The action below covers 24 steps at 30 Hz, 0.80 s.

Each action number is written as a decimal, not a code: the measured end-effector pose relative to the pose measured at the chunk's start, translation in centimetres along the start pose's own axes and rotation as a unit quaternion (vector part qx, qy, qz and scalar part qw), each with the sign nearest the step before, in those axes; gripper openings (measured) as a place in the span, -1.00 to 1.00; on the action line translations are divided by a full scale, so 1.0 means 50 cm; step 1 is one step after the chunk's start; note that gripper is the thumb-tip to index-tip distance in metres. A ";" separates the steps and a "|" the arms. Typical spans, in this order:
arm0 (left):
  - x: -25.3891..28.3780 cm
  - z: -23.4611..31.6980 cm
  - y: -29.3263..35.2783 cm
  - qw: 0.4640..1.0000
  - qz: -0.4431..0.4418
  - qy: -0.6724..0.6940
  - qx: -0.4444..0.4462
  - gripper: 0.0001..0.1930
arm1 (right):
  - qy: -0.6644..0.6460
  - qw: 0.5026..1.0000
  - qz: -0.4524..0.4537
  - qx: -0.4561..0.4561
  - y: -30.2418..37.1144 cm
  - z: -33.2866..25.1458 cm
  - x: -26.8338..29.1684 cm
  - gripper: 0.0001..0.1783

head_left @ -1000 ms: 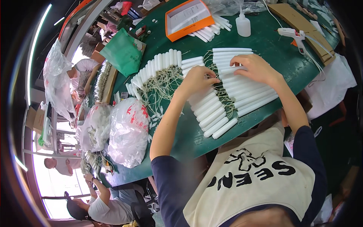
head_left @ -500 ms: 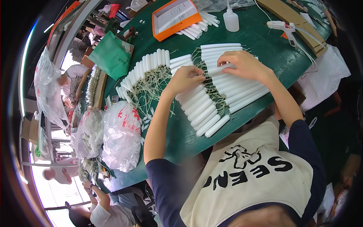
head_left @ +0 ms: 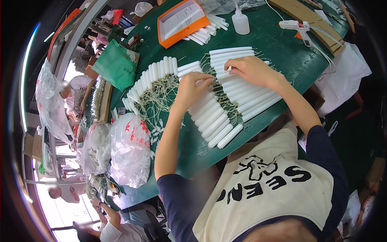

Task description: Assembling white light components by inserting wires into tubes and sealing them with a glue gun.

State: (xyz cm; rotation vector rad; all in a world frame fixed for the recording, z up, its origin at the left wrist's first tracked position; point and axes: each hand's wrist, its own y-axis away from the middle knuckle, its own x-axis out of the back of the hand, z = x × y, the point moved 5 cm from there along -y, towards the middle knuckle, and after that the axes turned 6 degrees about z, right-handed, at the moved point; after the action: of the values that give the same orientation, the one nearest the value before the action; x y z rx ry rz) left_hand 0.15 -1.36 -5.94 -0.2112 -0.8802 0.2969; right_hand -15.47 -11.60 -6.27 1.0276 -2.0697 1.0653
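Two rows of white candle-like tubes lie side by side on the green table, a left row and a right row. Thin pale wires tangle in the gap between them. My left hand is over the left row, thumb and forefinger pinched beside the wires; whatever is between the fingertips is too small to make out. Across the upper part of the right row lies my right hand, fingers curled and closed near the tubes' wired ends. Its fingertips partly hide what they touch.
A curved row of wired tubes lies to the left, near a green bag and a stuffed clear plastic bag. Farther back are an orange box, a white squeeze bottle and a glue gun with its cord. Other people sit at left.
The view has shifted slightly. My right hand has moved a little up and left over the right row, its fingers drawn closer together. My left hand stays pinched near the wires.
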 end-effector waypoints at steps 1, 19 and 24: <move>-0.002 -0.003 0.000 1.000 -0.001 0.001 -0.002 -0.82 | 0.002 1.000 0.006 0.004 -0.001 -0.002 0.000 -0.81; 0.001 0.040 0.005 0.960 0.043 -0.176 -0.212 -0.85 | 0.015 1.000 0.016 0.010 0.002 0.001 -0.008 -0.79; 0.001 0.048 0.005 0.951 0.057 -0.214 -0.217 -0.87 | 0.019 1.000 0.017 -0.003 0.001 0.003 -0.007 -0.80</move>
State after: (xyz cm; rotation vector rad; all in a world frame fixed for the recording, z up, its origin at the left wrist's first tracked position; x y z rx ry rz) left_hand -1.75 -0.97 -4.48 -0.6247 -1.3636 0.2574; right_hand -15.35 -11.56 -6.64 0.9648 -2.0644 1.0879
